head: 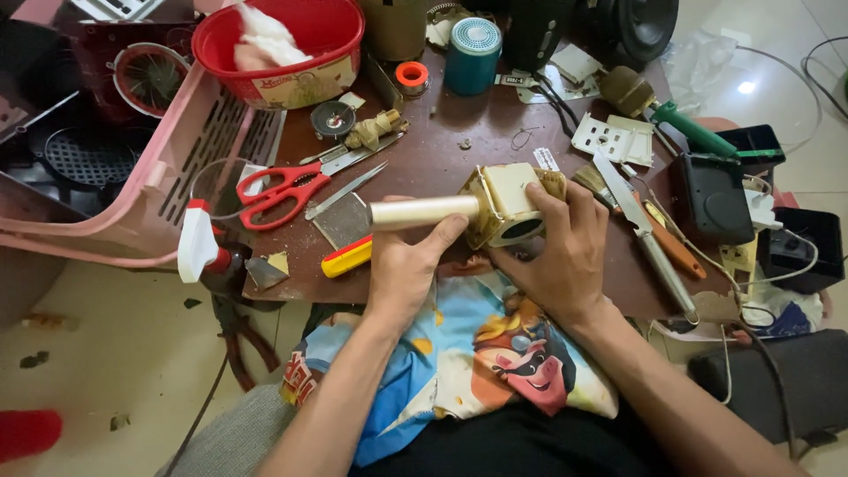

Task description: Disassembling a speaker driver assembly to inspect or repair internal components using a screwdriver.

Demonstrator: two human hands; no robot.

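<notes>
Right now I am watching the left hand [402, 265] closing around a cream tube [424, 211], thumb lying along it, while the right hand [561, 243] is gripping a small cream housing [508, 205] from above and behind, fingers curled over its top edge. The tube is meeting the housing at its left face; I cannot tell whether it is seated inside or only butted against it. Both are being held just above the near edge of the brown table [442, 159], over a colourful cartoon-print cloth [495, 353] on the lap.

As a judgement, the work is sitting somewhere in the middle: the housing is showing a dark round opening on its near face, and loose parts are lying about unused (red scissors [283, 190], a flat scraper [340, 221], a knife [649, 234], a white slotted plate [609, 137]). A red tub [314, 84] is standing farther back, well apart from both hands.
</notes>
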